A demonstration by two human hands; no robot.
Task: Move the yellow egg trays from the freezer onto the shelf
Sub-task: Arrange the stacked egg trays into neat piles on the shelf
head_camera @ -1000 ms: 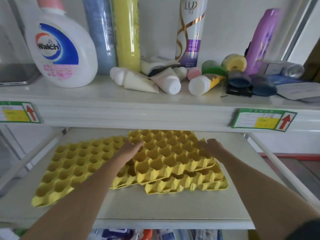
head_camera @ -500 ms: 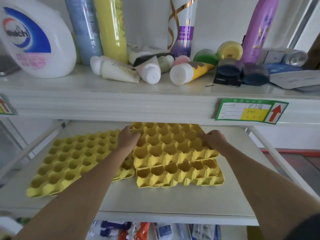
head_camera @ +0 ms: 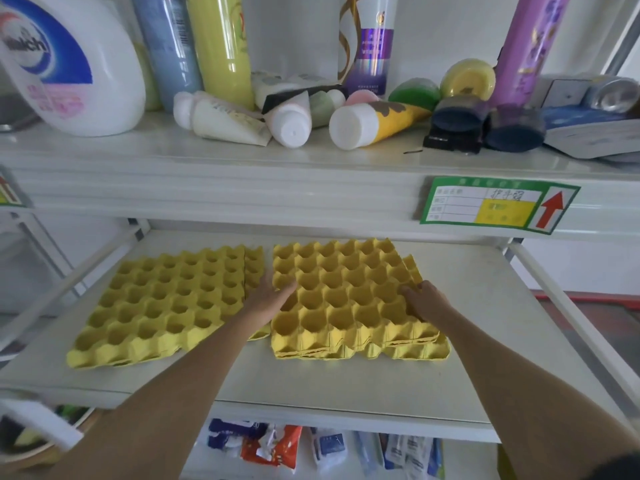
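Hands flank the right stack of egg trays (head_camera: 349, 296): left hand (head_camera: 268, 297) and right hand (head_camera: 427, 301) grip opposite edges. Square top tray over the one beneath, then let go; shelf (head_camera: 346, 382) holds both stacks.

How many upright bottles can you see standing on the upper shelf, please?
5: a white detergent jug at far left, a blue bottle and a yellow-green bottle beside it, a white-and-purple bottle at centre, a lilac bottle at right. Others may be hidden behind.
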